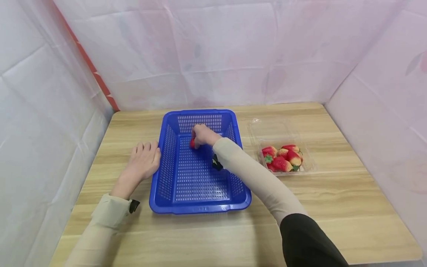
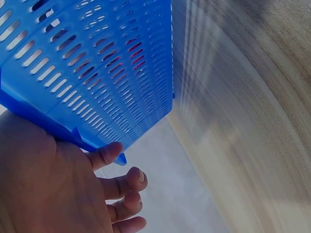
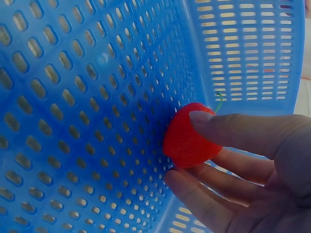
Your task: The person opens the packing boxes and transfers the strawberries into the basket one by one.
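My right hand [image 1: 202, 135] reaches down into a blue plastic basket [image 1: 200, 208] with slotted walls and floor. Between its thumb and fingers it pinches a red strawberry [image 3: 190, 138], close to the basket floor; a thin green stem shows beside the thumb in the right wrist view. My left hand [image 1: 144, 160] rests against the outside of the basket's left rim, fingers loosely extended. In the left wrist view its thumb touches the blue rim [image 2: 63, 137], and bits of red show through the slots.
To the right of the basket stands a clear plastic box [image 1: 308, 163] with its lid [image 1: 269, 128] folded back, holding several red and yellowish strawberries [image 1: 281, 163]. All sit on a wood-grain table [image 1: 337, 193]. Pale cloth [image 1: 220, 52] hangs behind and at both sides.
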The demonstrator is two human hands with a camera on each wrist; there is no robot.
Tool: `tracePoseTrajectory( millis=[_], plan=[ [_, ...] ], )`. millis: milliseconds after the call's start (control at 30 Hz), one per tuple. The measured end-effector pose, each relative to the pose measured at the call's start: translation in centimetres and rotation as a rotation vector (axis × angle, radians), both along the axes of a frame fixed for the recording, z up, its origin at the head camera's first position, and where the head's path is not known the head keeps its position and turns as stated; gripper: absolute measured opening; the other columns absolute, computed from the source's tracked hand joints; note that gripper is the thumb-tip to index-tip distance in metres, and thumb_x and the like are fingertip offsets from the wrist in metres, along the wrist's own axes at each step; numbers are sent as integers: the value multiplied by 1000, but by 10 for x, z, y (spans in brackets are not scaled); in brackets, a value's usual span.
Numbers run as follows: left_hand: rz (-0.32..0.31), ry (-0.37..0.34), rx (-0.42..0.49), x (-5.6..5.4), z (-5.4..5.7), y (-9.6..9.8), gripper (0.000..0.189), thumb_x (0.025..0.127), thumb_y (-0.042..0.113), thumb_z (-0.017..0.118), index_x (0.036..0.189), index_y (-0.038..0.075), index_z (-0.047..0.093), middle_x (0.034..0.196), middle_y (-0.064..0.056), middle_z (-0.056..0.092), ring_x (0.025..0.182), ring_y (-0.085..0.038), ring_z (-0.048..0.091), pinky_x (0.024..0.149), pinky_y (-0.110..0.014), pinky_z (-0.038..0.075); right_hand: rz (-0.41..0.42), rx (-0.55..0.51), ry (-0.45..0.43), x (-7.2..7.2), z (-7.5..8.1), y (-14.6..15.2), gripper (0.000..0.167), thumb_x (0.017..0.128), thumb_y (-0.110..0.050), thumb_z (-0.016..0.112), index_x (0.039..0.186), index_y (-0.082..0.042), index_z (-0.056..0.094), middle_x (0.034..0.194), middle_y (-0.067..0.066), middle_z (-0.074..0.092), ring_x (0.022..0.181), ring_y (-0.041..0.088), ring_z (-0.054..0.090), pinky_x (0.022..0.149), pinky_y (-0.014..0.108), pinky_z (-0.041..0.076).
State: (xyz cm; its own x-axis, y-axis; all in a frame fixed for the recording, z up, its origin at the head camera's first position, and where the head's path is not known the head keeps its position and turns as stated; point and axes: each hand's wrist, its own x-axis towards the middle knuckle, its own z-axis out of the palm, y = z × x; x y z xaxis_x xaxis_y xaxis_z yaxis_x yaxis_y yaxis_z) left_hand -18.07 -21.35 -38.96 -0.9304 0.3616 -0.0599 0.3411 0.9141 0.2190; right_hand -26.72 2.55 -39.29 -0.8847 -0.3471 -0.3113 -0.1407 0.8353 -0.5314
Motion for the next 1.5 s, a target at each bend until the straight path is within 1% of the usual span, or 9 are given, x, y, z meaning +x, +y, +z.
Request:
tracePoseTrajectory(
  millis=[267,467,667,900,1033,1100,1200,1367,1500],
  plan=[
    [5,-12,2,-1,3,0,37,107,27,15,115,2,42,105,-20,46,95,-39,35,85,-52,28,-8,30,10,0,9,0,55,80,-3,79,130,2,58,128,17,61,113,29,61,95,40,49],
    [-9,-26,2,-1,2,-1,41,106,29,15,121,1,42,109,-21,47,97,-39,35,86,-52,28,-30,31,1,5,23,4,54,82,-5,78,130,2,56,126,16,60,105,26,62,90,38,51],
    [7,-21,4,-1,1,-4,40,106,28,15,121,2,41,107,-20,47,95,-38,34,85,-51,27,-7,-10,-3,8,37,5,55,82,-5,79,131,3,56,128,18,60,99,24,63,89,36,51],
    [4,-18,5,-1,3,-4,42,107,28,15,123,0,42,109,-21,48,95,-39,35,84,-51,28,8,1,82,19,59,18,50,82,-9,80,128,0,60,131,16,58,117,29,56,97,42,47],
    [8,-18,6,-2,3,-4,40,107,28,14,119,2,42,106,-20,47,94,-38,34,84,-50,27,0,-6,132,24,73,32,46,83,-7,78,125,0,62,121,16,63,106,27,60,91,41,49],
    [7,-18,4,-3,3,-3,39,107,28,14,118,3,42,104,-19,46,93,-38,34,83,-50,27,-5,-11,169,27,77,41,43,82,-6,77,123,1,64,112,16,66,98,27,61,87,40,50],
    [5,-15,-4,-2,3,-2,39,107,29,15,118,3,42,103,-19,46,93,-37,34,82,-50,27,-19,-40,209,31,81,57,41,82,-4,75,120,4,64,103,17,68,94,29,63,85,41,50],
    [-6,-5,-2,-3,2,0,37,106,28,16,114,2,42,101,-18,43,93,-37,34,80,-48,29,-88,-130,191,40,86,88,40,84,-1,71,121,9,60,107,24,66,98,36,63,87,45,51],
    [-19,30,6,-4,1,0,34,106,26,19,109,2,42,97,-17,42,91,-36,34,77,-46,29,-133,-158,225,49,88,115,34,86,0,70,117,10,61,108,28,64,101,39,62,88,48,50]
  ],
)
